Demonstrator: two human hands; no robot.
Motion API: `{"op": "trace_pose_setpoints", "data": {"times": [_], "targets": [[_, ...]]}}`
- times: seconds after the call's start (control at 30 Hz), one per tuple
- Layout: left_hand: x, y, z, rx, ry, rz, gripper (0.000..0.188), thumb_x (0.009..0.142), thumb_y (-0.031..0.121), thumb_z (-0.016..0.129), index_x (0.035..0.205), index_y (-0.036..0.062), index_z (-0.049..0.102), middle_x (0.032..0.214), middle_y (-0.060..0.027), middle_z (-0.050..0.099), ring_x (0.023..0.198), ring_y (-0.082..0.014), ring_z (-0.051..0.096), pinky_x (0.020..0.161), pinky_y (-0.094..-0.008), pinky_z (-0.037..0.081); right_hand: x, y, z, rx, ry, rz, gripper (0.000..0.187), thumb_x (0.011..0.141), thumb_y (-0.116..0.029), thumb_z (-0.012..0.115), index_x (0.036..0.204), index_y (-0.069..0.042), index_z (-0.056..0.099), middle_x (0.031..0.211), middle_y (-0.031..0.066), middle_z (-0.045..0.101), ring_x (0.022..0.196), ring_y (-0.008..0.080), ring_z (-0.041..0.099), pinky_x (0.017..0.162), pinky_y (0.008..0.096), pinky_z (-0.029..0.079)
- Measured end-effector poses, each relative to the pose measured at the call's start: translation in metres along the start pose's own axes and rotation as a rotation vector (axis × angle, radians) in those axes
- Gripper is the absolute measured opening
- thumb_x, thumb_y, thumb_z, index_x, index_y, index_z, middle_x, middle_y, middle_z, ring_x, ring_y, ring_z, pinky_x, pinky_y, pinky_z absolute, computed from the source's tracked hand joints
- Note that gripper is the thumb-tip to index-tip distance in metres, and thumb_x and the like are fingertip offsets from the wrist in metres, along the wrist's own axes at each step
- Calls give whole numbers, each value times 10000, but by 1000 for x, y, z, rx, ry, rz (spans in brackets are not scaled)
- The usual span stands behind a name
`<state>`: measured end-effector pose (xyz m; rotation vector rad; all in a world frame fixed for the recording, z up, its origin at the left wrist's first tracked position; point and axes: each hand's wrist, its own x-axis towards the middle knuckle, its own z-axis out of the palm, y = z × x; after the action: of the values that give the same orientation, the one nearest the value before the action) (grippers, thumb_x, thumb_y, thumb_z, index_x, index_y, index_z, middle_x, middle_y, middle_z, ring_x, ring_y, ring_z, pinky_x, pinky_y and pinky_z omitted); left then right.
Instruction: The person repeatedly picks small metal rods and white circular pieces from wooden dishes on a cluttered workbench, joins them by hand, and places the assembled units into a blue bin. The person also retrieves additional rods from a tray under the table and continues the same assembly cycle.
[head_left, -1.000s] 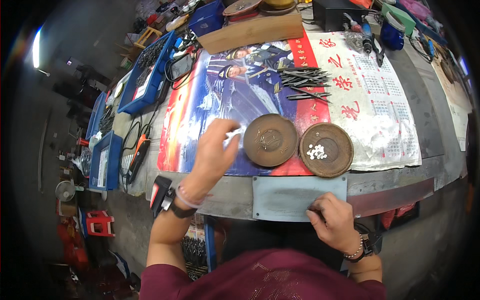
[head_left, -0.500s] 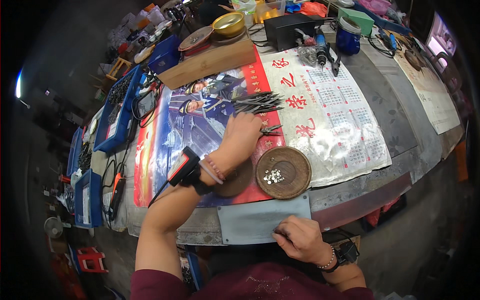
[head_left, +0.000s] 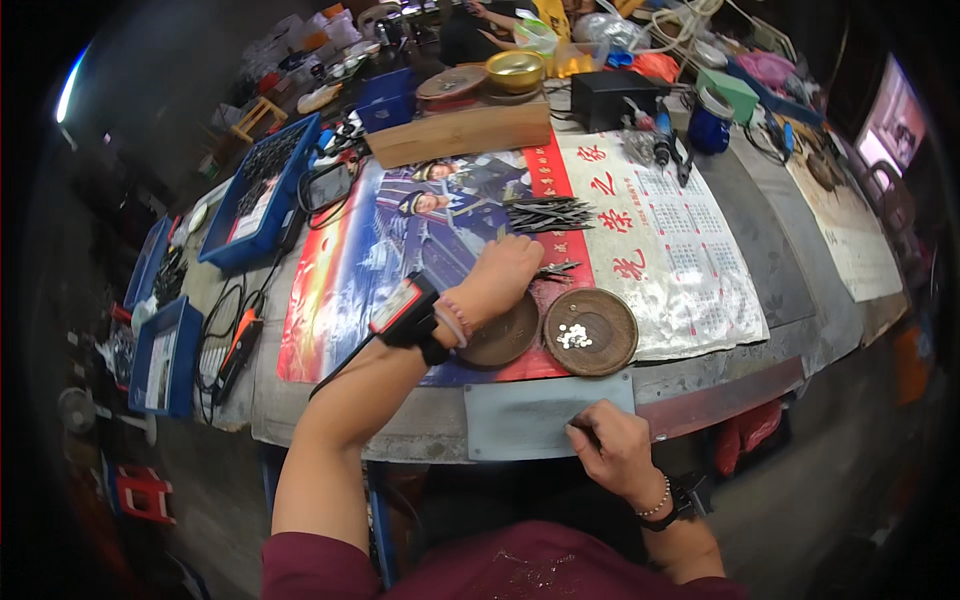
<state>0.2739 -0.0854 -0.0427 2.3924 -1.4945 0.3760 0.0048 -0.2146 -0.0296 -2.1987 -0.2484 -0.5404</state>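
Observation:
My left hand (head_left: 502, 274) is palm down over the poster with its fingers curled, just short of a bundle of thin dark strips (head_left: 548, 214). Beside its fingertips is a smaller heap of short dark pieces (head_left: 560, 271). Whatever those fingers hold is hidden beneath them. Closed into a loose fist, my right hand (head_left: 614, 448) rests over the right part of a grey-blue plate (head_left: 510, 425) at the table's front edge. Something dark shows at its fingertips, too small to name. A round brown wooden dish (head_left: 615, 345) between the hands holds several small, shiny white discs.
Under my left wrist lies another round brown dish (head_left: 500, 345). A wooden block (head_left: 460, 135) stands behind the poster (head_left: 340, 290), with a gold bowl (head_left: 515, 70) above it. Blue trays (head_left: 240, 235) line the left side. A rotary tool (head_left: 661, 140) and pliers (head_left: 682, 160) lie far right.
The whole view has shifted, so the table sits differently in the picture. My left hand stays beside the dark strips; my right hand stays closed over the plate.

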Motion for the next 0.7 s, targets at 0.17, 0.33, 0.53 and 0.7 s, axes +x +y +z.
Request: {"op": "trace_pose_setpoints", "data": {"times": [0.17, 0.33, 0.53, 0.7], "targets": [[4, 4, -16, -59, 56, -33, 75, 841, 58, 556, 898, 30, 517, 870, -171, 600, 829, -367, 588, 703, -457, 466, 1, -6, 1, -67, -9, 14, 107, 802, -68, 693, 845, -25, 605, 770, 117, 609, 639, 296, 605, 556, 347, 473], [-17, 30, -90, -628, 244, -258, 77, 913, 33, 505, 971, -8, 535, 839, -143, 611, 771, -278, 616, 713, -353, 491, 19, -15, -22, 119, -153, 230, 130, 859, -90, 666, 869, 15, 591, 777, 139, 602, 639, 250, 598, 587, 329, 472], [-108, 93, -156, -1089, 319, -444, 110, 956, -11, 452, 1042, -27, 519, 835, -61, 592, 800, -129, 603, 727, -279, 507, 95, -8, -16, -102, -317, -110, 127, 843, -80, 617, 884, -6, 523, 856, 189, 541, 810, 411, 554, 686, 461, 449], [-173, 135, -148, -1290, 319, -762, 197, 987, 24, 458, 1165, -45, 506, 916, -89, 610, 816, -140, 612, 762, -285, 521, 149, 24, 30, -280, -441, -263, 182, 814, -126, 652, 908, -5, 554, 885, 165, 565, 799, 379, 583, 699, 453, 470]]}}
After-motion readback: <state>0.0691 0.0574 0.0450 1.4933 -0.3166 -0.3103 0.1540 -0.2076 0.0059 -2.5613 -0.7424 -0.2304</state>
